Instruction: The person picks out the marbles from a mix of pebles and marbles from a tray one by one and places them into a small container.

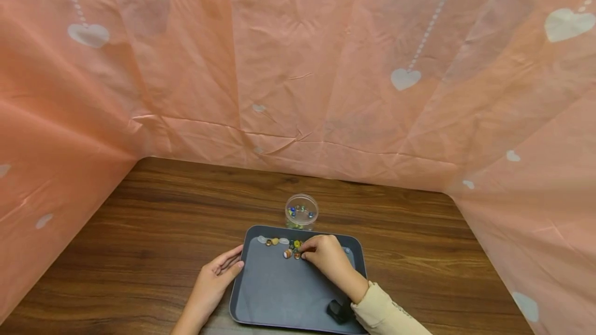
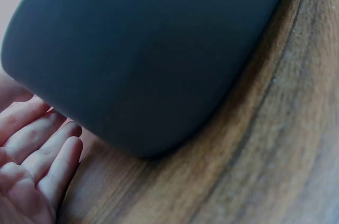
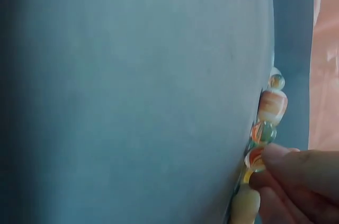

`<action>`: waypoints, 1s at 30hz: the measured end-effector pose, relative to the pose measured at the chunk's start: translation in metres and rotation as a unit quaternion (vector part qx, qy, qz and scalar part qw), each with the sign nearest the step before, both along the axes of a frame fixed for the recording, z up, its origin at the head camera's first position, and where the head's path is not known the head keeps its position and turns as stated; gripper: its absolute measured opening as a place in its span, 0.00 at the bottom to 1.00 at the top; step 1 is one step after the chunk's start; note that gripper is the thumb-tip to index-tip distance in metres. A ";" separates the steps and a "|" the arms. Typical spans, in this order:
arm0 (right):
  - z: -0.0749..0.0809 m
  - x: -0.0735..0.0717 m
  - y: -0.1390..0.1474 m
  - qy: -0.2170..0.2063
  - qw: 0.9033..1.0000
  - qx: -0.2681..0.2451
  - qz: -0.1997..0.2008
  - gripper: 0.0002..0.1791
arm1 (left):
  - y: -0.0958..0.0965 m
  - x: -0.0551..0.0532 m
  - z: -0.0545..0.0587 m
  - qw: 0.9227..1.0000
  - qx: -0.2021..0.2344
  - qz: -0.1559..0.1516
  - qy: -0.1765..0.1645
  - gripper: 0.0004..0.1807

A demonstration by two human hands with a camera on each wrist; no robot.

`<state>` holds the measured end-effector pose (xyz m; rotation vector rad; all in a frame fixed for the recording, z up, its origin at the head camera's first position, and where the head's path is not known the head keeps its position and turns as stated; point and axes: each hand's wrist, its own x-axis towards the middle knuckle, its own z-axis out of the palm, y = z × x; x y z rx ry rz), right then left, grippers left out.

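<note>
A dark grey tray (image 1: pixel 274 293) lies on the wooden table. Along its far side runs a row of glass marbles and smooth pebbles, among them a white-and-brown striped one (image 3: pixel 273 106) and a pale yellow one (image 3: pixel 245 207). My right hand (image 1: pixel 328 258) reaches over the tray and pinches an orange-swirled marble (image 3: pixel 255 159) between thumb and fingers; part of that marble is hidden. At the tray's left edge, my left hand (image 1: pixel 210 283) touches the rim with thumb and fingertips. Its fingers (image 2: pixel 58 166) lie loosely extended beside the tray's outer wall.
Just beyond the tray stands a clear round tub (image 1: pixel 301 212) with several coloured marbles. A black device (image 1: pixel 337 311) sits by the right wrist, over the tray's near right part. Orange cloth (image 1: pixel 298 66) with white hearts walls in the table (image 1: pixel 186 211).
</note>
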<state>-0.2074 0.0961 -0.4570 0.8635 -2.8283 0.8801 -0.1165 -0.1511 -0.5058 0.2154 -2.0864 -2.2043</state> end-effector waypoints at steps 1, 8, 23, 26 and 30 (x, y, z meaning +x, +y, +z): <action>0.001 0.000 -0.001 0.008 1.000 0.009 0.004 0.03 | 0.000 0.000 0.000 1.000 0.000 0.001 0.000 0.23; 0.002 0.002 -0.004 0.049 0.998 0.032 0.026 0.03 | 0.000 0.000 0.001 1.000 -0.004 0.006 0.000 0.22; 0.025 -0.017 0.005 -0.398 0.808 -0.422 -0.106 0.22 | 0.000 0.000 0.001 1.000 -0.005 0.009 -0.004 0.22; 0.031 -0.021 0.005 -0.419 0.767 -0.474 -0.109 0.24 | 0.000 0.000 0.001 1.000 -0.003 0.008 -0.006 0.22; 0.038 -0.027 0.002 -0.422 0.741 -0.505 -0.132 0.22 | 0.000 0.001 0.002 1.000 -0.003 0.006 -0.009 0.22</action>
